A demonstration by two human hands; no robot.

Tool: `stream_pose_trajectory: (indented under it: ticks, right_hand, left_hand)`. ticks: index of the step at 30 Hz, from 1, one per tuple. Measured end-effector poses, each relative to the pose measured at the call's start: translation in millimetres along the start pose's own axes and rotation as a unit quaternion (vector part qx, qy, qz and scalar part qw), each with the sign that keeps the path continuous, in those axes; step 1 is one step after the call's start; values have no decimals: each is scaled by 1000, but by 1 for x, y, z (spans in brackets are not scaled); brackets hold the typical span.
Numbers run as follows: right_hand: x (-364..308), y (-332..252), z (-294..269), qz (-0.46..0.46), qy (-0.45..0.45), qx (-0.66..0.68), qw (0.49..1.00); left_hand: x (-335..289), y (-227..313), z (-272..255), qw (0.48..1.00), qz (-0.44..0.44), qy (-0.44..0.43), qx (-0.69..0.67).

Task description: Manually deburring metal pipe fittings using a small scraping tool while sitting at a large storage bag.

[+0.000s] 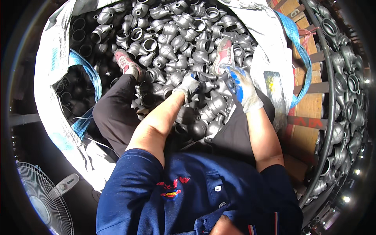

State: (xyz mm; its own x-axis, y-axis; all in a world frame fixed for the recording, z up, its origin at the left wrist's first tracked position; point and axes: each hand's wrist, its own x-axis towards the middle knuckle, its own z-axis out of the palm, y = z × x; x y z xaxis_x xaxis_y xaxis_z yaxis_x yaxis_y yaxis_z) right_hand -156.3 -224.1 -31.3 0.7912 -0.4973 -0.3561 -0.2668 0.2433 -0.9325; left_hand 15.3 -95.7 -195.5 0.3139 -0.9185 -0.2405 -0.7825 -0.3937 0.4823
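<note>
I sit in a large white bulk bag (pixel 45 82) among a heap of grey metal castings (pixel 168 51), round-bodied with narrow necks and open rims. My left hand (pixel 189 85), in a white work glove with dark fingertips, is low over the heap between my knees. Its fingers are curled; what they hold, if anything, is hidden. My right hand (pixel 243 88), in a white and blue glove, is raised above my right thigh. Its fingers bend round a dark grey metal casting (pixel 230 86), only partly visible.
My red and white shoes (pixel 126 62) rest on the castings. Blue lifting straps (pixel 303 58) hang at the bag's sides. To the right stand wooden boards (pixel 307 105), a dark curved rail (pixel 331 133) and more castings (pixel 352 84). A fan (pixel 45 199) stands at lower left.
</note>
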Motion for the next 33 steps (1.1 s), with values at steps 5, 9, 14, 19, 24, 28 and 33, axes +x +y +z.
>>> stream_pose_trajectory:
  ticks: [5, 9, 14, 19, 24, 28, 33]
  right_hand:
    - [-16, 12, -7, -76, 52, -15, 996]
    - [-11, 3, -2, -61, 51, -19, 997]
    - [-6, -6, 3, -33, 53, 26, 998]
    - [-2, -2, 3, -58, 51, 119, 990]
    - [3, 12, -10, -85, 40, 95, 991]
    - [11, 14, 3, -73, 20, 107, 991]
    - [-7, 19, 11, -49, 73, -16, 996]
  left_hand:
    - [-31, 31, -17, 963, -121, 14, -241]
    - [-32, 29, 11, 996, -38, 54, -57]
    - [-35, 41, 39, 994, -67, 84, -30]
    - [-31, 48, 53, 993, -78, 29, -81]
    - [13, 25, 44, 991, -88, 35, -98]
    - [13, -28, 40, 973, 66, 25, -219]
    - [-48, 24, -62, 793, 37, -19, -608]
